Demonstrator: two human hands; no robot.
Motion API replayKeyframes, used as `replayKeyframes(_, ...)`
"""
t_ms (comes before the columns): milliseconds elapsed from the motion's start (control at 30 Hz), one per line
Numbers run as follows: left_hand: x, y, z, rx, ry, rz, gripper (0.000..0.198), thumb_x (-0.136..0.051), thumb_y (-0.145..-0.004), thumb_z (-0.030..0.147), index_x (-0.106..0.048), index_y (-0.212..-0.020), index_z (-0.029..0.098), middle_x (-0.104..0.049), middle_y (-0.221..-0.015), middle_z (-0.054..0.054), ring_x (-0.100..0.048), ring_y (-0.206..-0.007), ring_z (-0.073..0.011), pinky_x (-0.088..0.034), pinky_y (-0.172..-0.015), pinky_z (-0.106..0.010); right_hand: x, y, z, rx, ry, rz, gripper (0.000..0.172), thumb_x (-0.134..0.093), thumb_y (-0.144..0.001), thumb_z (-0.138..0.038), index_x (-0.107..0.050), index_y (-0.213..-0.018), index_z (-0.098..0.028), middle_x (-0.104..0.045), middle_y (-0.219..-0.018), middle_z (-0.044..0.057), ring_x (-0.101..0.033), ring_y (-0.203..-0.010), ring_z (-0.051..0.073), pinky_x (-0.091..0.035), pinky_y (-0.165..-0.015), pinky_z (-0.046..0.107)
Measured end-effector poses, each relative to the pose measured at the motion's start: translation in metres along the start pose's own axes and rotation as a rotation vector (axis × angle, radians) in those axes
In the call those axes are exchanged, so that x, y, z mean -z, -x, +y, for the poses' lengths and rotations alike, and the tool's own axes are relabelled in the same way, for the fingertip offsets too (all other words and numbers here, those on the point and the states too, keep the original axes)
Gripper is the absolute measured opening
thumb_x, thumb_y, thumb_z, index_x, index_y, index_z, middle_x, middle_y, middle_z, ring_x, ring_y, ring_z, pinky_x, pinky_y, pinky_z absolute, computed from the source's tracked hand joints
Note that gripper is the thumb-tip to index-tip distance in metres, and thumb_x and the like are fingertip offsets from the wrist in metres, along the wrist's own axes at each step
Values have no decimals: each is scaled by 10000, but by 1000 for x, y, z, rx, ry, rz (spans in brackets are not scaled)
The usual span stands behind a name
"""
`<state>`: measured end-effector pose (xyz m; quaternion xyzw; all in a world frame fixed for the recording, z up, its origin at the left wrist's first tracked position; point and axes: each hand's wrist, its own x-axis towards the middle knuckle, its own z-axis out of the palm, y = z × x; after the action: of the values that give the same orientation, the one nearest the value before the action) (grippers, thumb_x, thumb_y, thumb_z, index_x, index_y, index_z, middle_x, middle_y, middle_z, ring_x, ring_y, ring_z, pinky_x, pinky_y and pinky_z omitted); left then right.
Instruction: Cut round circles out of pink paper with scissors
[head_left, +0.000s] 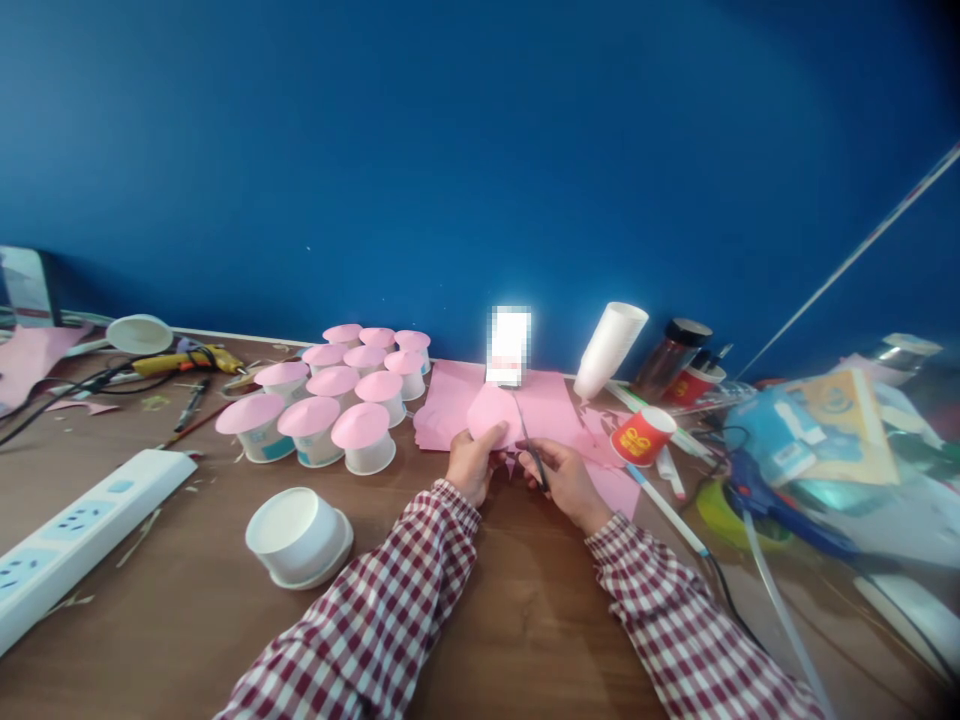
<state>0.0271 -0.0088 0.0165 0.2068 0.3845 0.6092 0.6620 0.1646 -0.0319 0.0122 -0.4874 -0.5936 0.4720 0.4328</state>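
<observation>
Near the tabletop's (187,560) far edge, the left hand (471,462) pinches a rounded pink paper piece (495,412). The right hand (568,482), fingers closed around scissors (529,440), holds the blades against it. Pink-capped cups (337,385) stand to the left.

Matt pink paper piece (495,412) at frame centre; thin metal scissors (529,447); smooth brown wood-look tabletop (517,600); glossy white plastic power strip (71,535), lower left; checked cloth sleeves (390,620).
</observation>
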Motion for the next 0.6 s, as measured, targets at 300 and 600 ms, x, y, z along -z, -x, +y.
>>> replayKeyframes(300,-1,0,0,-10,16,15,278,-768,-592,199,-619,-784,64,-605,-651,-42,-513,-479,-70,-393,-392,-168,-1,0,-3,-3,-1,0,379,-653,-748,-435,-651,-980,-134,-558,-590,-12,-505,-486,102,-377,-399,196)
replayKeyframes(600,0,0,0,-10,19,10,312,-790,-569,216,-618,-780,63,-606,-639,-38,-512,-470,-70,-401,-393,-173,-1,0,-3,-16,-7,11,393,-654,-741,-441,-650,-983,-132,-557,-584,-12,-508,-483,107,-379,-393,198)
